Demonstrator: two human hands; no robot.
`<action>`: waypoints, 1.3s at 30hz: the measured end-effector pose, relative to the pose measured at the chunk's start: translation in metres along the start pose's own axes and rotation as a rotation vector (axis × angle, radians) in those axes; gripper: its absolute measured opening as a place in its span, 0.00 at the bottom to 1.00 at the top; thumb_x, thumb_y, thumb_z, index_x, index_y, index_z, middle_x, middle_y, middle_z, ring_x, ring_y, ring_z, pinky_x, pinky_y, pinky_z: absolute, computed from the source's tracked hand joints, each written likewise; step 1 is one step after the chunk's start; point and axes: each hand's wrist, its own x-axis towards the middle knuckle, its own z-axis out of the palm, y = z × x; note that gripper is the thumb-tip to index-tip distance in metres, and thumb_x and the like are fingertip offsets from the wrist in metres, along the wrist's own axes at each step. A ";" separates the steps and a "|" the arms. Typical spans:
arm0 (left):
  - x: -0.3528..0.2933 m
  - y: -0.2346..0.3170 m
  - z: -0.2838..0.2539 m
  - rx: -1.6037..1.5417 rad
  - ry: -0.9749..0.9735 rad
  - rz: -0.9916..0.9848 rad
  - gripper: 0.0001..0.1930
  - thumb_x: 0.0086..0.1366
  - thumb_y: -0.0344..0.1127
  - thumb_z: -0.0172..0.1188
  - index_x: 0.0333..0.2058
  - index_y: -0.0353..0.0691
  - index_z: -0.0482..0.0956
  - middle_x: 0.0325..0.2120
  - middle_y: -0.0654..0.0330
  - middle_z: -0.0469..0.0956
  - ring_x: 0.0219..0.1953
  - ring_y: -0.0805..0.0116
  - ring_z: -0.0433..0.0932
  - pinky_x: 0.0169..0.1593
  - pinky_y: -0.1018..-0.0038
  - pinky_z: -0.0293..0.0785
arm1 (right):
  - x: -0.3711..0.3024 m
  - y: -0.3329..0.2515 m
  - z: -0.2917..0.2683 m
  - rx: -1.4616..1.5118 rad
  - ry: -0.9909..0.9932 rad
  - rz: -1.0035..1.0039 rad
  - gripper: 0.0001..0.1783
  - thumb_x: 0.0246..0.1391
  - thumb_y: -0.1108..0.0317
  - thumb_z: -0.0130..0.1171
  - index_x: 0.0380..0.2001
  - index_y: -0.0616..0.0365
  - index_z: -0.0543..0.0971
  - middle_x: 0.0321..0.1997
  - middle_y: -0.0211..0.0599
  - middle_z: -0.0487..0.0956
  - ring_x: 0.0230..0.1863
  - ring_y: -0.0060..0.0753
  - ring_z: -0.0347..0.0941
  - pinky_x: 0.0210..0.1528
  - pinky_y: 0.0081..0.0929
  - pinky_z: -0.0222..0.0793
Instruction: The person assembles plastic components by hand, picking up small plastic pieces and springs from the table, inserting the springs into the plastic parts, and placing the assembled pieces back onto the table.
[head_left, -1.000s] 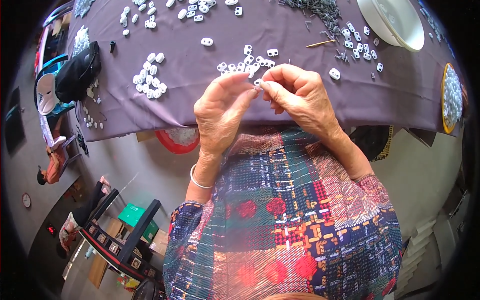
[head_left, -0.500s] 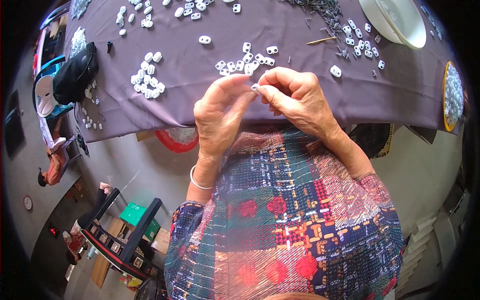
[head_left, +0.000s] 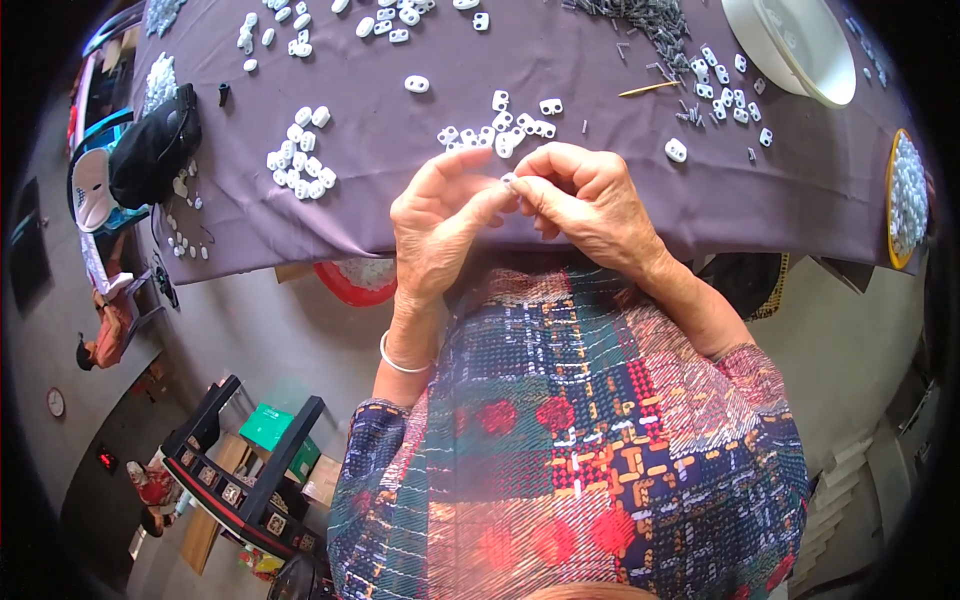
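My left hand [head_left: 432,225] and my right hand [head_left: 592,205] meet above the near edge of the table. Between thumb and fingertips, they pinch one small white plastic piece [head_left: 508,179]; the fingers cover most of it. Just beyond my fingertips lies a loose group of white two-holed pieces [head_left: 501,101]. A single white oval piece [head_left: 416,84] sits farther off, and another white piece [head_left: 676,150] lies right of my right hand. Left of my left hand is a cluster of white oval pieces [head_left: 303,160].
Small grey pins [head_left: 660,35] are heaped at the far right, near a thin pointed stick [head_left: 648,89] and a white basin [head_left: 765,60]. A yellow-rimmed tray [head_left: 892,205] stands at the right edge. A black bag [head_left: 155,150] is at the left. Below the table shows a red basin [head_left: 345,290].
Both hands keep their pinch on the small white piece, with slight finger shifts. The table and its contents appear slightly lower and farther right in the picture. A person at lower left has moved.
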 end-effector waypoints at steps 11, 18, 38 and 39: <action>0.005 -0.012 0.001 -0.095 -0.001 -0.088 0.08 0.60 0.30 0.56 0.37 0.32 0.77 0.29 0.56 0.79 0.30 0.71 0.79 0.29 0.80 0.74 | 0.011 -0.001 -0.004 0.140 0.032 0.053 0.08 0.55 0.68 0.56 0.32 0.63 0.76 0.24 0.28 0.76 0.20 0.12 0.68 0.20 0.11 0.66; 0.008 -0.019 0.008 0.015 0.043 0.061 0.06 0.60 0.28 0.56 0.33 0.32 0.78 0.25 0.60 0.79 0.26 0.75 0.77 0.29 0.82 0.72 | 0.012 0.002 -0.006 0.046 0.027 0.027 0.07 0.54 0.69 0.56 0.31 0.63 0.76 0.23 0.27 0.75 0.20 0.11 0.68 0.20 0.11 0.65; 0.007 -0.018 0.009 -0.023 0.110 0.051 0.12 0.59 0.29 0.59 0.41 0.32 0.74 0.32 0.60 0.78 0.28 0.80 0.75 0.25 0.86 0.71 | 0.013 0.013 -0.011 0.220 0.016 0.084 0.07 0.54 0.69 0.56 0.31 0.62 0.75 0.22 0.28 0.75 0.18 0.12 0.68 0.19 0.12 0.66; 0.008 -0.015 0.002 0.056 0.171 0.077 0.12 0.59 0.28 0.58 0.41 0.33 0.74 0.32 0.61 0.77 0.29 0.78 0.74 0.29 0.84 0.71 | 0.012 0.012 -0.012 0.268 0.025 0.117 0.07 0.54 0.69 0.57 0.31 0.62 0.75 0.22 0.28 0.76 0.18 0.12 0.68 0.18 0.12 0.66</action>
